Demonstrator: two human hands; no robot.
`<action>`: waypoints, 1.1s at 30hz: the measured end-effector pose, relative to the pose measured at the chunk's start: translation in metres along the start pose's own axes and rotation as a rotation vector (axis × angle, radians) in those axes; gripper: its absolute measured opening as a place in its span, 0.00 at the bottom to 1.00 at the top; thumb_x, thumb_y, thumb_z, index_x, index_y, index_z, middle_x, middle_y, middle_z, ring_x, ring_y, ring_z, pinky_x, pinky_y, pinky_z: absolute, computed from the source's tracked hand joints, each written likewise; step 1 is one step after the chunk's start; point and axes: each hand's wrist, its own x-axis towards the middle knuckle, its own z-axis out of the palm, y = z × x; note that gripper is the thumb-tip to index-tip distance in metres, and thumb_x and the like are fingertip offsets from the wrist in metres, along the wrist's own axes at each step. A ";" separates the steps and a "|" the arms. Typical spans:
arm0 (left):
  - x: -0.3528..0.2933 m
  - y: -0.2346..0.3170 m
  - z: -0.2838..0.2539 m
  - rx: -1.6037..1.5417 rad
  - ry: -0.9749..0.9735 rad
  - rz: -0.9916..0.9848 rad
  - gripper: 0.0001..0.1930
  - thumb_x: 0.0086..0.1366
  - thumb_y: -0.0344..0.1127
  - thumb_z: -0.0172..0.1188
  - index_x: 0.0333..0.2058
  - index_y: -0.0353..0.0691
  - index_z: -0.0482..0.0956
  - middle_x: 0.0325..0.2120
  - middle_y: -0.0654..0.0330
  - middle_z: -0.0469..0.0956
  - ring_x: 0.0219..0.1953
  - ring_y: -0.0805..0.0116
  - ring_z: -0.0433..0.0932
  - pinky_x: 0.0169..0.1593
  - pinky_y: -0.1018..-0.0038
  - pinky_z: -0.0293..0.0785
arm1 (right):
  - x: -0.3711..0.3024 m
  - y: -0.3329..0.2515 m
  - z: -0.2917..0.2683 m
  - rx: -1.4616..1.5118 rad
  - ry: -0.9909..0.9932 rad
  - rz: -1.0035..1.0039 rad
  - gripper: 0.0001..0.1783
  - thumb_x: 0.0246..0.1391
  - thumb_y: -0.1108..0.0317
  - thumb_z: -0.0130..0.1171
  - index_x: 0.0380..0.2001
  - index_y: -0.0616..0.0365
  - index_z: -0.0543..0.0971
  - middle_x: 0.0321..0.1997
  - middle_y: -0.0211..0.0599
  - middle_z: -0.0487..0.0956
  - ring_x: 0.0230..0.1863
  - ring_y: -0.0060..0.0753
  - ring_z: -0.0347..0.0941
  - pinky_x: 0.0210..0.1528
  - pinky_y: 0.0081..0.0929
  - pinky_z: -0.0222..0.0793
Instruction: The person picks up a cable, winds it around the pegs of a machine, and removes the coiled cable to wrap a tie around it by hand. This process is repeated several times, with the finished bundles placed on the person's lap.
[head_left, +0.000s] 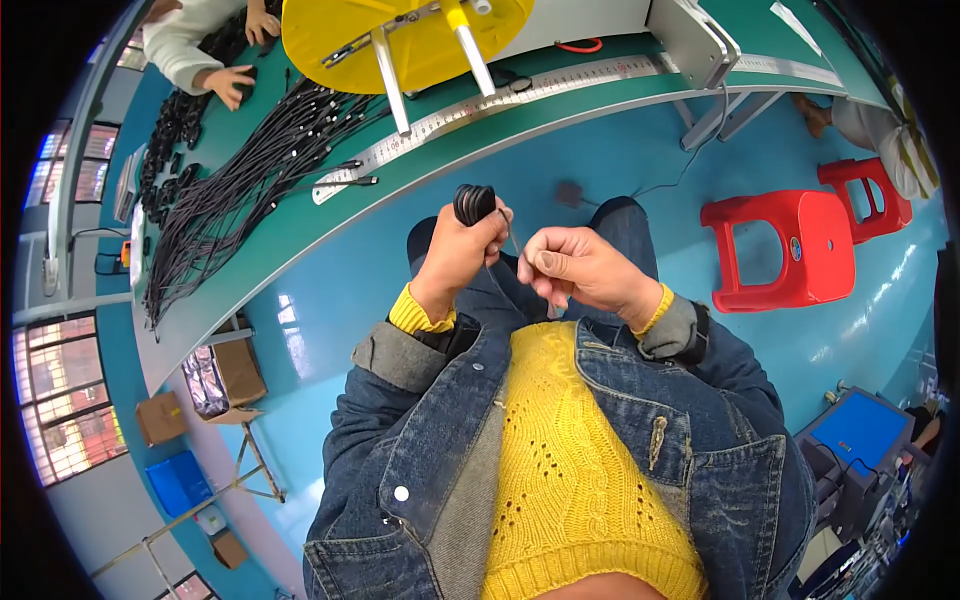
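My left hand (458,252) grips a small coiled bundle of black cable (473,203), held upright above my lap. My right hand (580,268) sits just to its right, fingers curled and pinching a thin strand (512,240) that runs from the coil. Both hands hover over my jeans, in front of the green workbench (300,225). My sleeves are blue denim with yellow cuffs.
A heap of black cables (235,175) lies on the bench beside a long metal ruler (480,105) and a yellow reel (400,35). Another person's hands (235,80) work at the far left end. Two red stools (790,245) stand on the blue floor to my right.
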 end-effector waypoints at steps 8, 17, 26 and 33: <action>-0.012 -0.007 0.011 0.333 -0.124 0.030 0.05 0.54 0.29 0.58 0.26 0.36 0.71 0.16 0.68 0.69 0.17 0.80 0.67 0.18 0.82 0.62 | 0.003 -0.046 -0.023 -0.533 0.120 0.055 0.16 0.49 0.68 0.57 0.43 0.61 0.73 0.25 0.30 0.74 0.21 0.15 0.67 0.19 0.12 0.62; -0.013 -0.011 0.022 0.837 -0.142 0.334 0.07 0.52 0.31 0.61 0.27 0.36 0.72 0.16 0.69 0.68 0.15 0.81 0.65 0.17 0.82 0.59 | 0.033 -0.030 -0.007 -1.587 -0.083 -0.421 0.15 0.41 0.71 0.61 0.36 0.59 0.72 0.23 0.30 0.72 0.19 0.19 0.67 0.17 0.17 0.62; -0.022 -0.006 -0.002 -0.087 -0.303 -0.281 0.11 0.53 0.31 0.58 0.36 0.34 0.72 0.19 0.60 0.72 0.14 0.79 0.66 0.16 0.85 0.57 | 0.021 -0.015 -0.023 -0.525 0.190 -0.103 0.15 0.50 0.63 0.54 0.37 0.60 0.68 0.21 0.43 0.73 0.20 0.44 0.69 0.24 0.34 0.64; -0.016 -0.011 -0.002 -0.423 -0.464 -0.306 0.19 0.63 0.44 0.51 0.45 0.34 0.69 0.31 0.49 0.76 0.22 0.73 0.73 0.20 0.85 0.68 | 0.034 -0.018 -0.021 -1.310 0.007 -0.300 0.15 0.56 0.58 0.48 0.34 0.61 0.66 0.21 0.48 0.72 0.25 0.53 0.70 0.26 0.40 0.64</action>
